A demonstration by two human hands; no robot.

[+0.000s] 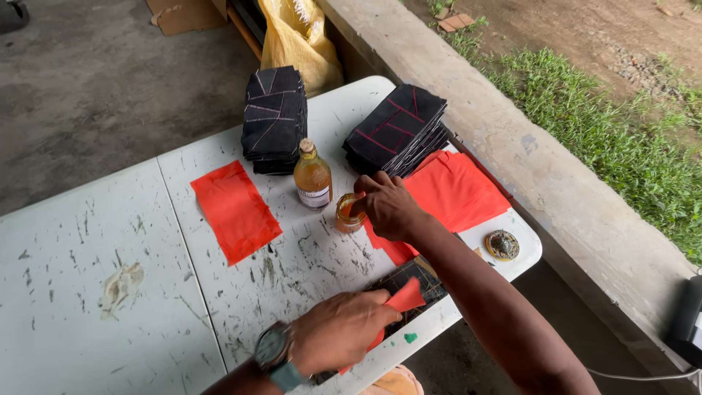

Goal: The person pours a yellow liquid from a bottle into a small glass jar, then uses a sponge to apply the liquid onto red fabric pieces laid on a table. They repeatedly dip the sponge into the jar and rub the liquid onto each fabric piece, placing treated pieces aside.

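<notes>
My left hand (340, 329), a watch on its wrist, pinches a red paper piece (406, 297) against a black stitched fabric piece (409, 276) at the table's front edge. My right hand (387, 206) reaches across to a small open jar of amber liquid (344, 219), its fingertips at the jar's mouth; whether they grip it is hidden. A corked bottle of amber liquid (313, 179) stands just left of the jar.
The worn white table (110, 241) holds a single red sheet (235, 211), a red sheet stack (457, 192), two black fabric stacks (274, 121) (398, 132) and a round lid (502, 245). A yellow sack (296, 36) and a concrete ledge (512, 146) lie beyond.
</notes>
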